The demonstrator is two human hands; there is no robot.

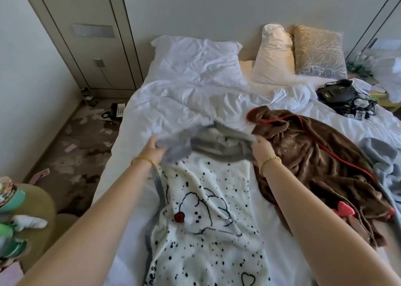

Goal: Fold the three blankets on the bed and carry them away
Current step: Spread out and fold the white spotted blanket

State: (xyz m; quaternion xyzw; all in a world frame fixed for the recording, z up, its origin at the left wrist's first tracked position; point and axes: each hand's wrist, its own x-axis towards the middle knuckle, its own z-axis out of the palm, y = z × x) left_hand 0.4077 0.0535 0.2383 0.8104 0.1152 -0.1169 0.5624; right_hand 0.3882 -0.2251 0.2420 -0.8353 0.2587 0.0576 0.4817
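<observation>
I see my left hand [153, 150] and right hand [261, 150] both gripping the spotted white blanket's [206, 199] grey far edge on the bed [121, 166], fingers clamped

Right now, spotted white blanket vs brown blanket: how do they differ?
The spotted white blanket lies spread lengthwise, its grey far edge lifted by the left hand and right hand; the brown blanket lies crumpled and untouched. The white one bears black specks and a drawn figure; the brown one is plain with red trim. Both rest on the bed, unfolded.

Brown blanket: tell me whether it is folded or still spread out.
Not folded. The brown blanket lies crumpled and loose on the bed, while both hands hold the spotted white blanket.
</observation>
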